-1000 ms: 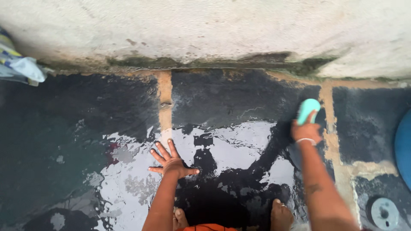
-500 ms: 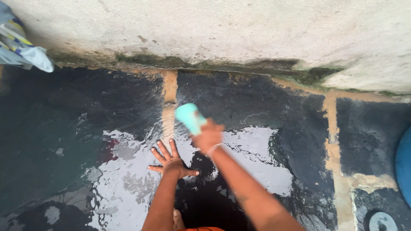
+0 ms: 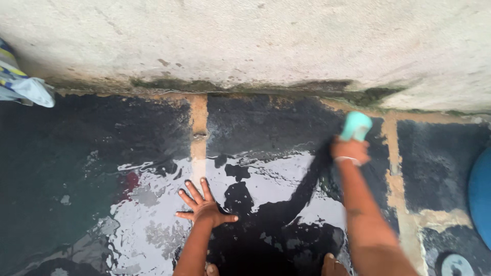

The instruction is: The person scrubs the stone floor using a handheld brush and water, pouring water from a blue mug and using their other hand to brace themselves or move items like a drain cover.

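1. Feet (image 3: 332, 265): bare, at the near edge of the floor, standing in water. Only the toes show.
2. Left hand (image 3: 204, 207): flat on the wet floor (image 3: 76, 168), fingers spread apart, holding nothing; it bears weight as a prop.
3. Floor, near part: dark slabs under a sheet of water that shines pale around the left hand. Judged wetted and worked over, though no foam shows.
4. Drain cover (image 3: 455, 266): round, grey, at the near right corner of the floor.
5. Tub (image 3: 481, 191): blue, curved, at the right edge, partly out of frame.
6. Right hand (image 3: 350, 150): grip clamped on a pale green brush (image 3: 356, 125), arm stretched out to the far right part of the floor.
7. Brush: pressed to the floor just short of the wall (image 3: 255, 41), beside a tan joint line (image 3: 393, 153).
8. Floor, far strip: duller, dark grime and green growth along the wall foot. Judged not yet clean; most of what is left lies here.
9. Cloth (image 3: 23, 82): blue and white bundle at the far left corner.
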